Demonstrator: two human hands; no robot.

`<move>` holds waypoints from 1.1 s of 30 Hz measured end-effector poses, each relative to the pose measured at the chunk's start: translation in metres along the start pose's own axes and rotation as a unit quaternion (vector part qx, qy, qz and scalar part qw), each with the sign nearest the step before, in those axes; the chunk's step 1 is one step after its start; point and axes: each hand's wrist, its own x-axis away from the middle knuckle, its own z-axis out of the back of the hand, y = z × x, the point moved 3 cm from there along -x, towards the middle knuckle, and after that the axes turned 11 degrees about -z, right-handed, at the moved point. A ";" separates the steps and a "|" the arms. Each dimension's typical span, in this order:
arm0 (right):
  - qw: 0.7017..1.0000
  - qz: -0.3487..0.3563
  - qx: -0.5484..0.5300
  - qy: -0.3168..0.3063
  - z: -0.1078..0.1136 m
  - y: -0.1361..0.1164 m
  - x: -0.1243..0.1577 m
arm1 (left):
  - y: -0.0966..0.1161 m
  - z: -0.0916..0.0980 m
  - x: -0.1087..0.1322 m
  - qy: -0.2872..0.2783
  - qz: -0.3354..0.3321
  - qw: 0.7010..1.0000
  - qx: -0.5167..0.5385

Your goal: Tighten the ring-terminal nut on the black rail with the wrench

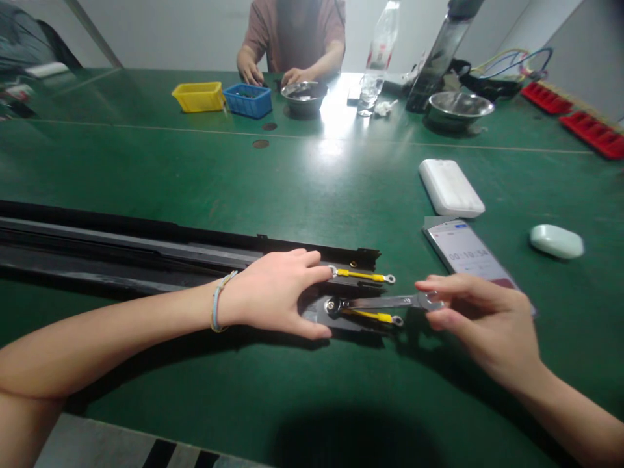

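Observation:
Long black metal rails (121,250) lie across the table from the left edge, their ends near the middle. My left hand (277,292) rests on those ends with thumb and fingers spread. Between thumb and index finger, the ring end of a silver wrench (380,303) sits around a bolt (332,306). At the wrench's open-jaw end, my right hand (478,315) pinches it between thumb and fingers. Two short yellow wires with ring terminals stick out to the right, one wire (361,275) above the wrench and the other wire (377,316) just below it.
A phone (468,250) lies partly behind my right hand, near a white power bank (452,188) and pale case (556,241). Farther back are a yellow bin (199,97), blue bin (247,101), metal bowls (458,110), bottles (377,62) and red trays (592,133). A person (297,39) sits opposite.

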 end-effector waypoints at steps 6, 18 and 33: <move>0.995 0.042 -0.068 -0.065 -0.002 0.000 0.005 | -0.006 -0.001 -0.006 0.005 -0.005 1.000 0.000; 0.993 0.027 -0.079 -0.077 -0.011 -0.006 0.013 | -0.012 0.002 -0.014 0.006 -0.005 1.000 -0.001; 0.998 0.057 0.011 -0.017 -0.016 -0.023 0.010 | -0.017 0.006 -0.003 0.014 -0.011 1.000 -0.007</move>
